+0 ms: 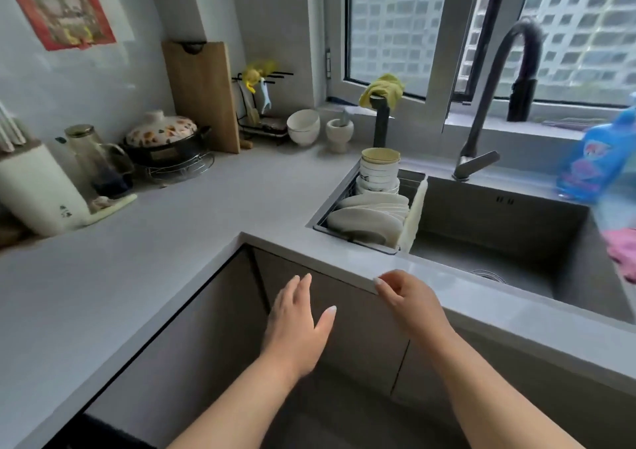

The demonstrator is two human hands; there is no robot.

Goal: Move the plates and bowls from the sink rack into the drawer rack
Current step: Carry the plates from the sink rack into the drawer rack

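A sink rack (pixel 323 224) sits in the left end of the sink and holds white plates (pixel 364 219) leaning on edge and a stack of white bowls (pixel 378 171) behind them. Below the counter edge, my left hand (pixel 297 324) is spread flat in front of the grey cabinet fronts (pixel 344 321), fingers straight, holding nothing. My right hand (pixel 409 297) is at the counter's front edge with fingers loosely curled and nothing in it. No drawer rack shows; the cabinet fronts are closed.
The grey sink basin (pixel 499 242) with a black tap (pixel 495 104) lies to the right. A blue bottle (pixel 599 159) and a pink cloth (pixel 623 252) are at the far right. On the counter: two white bowls (pixel 303 127), a mortar (pixel 340 133), a cutting board (pixel 201 94), a clay pot (pixel 161 139).
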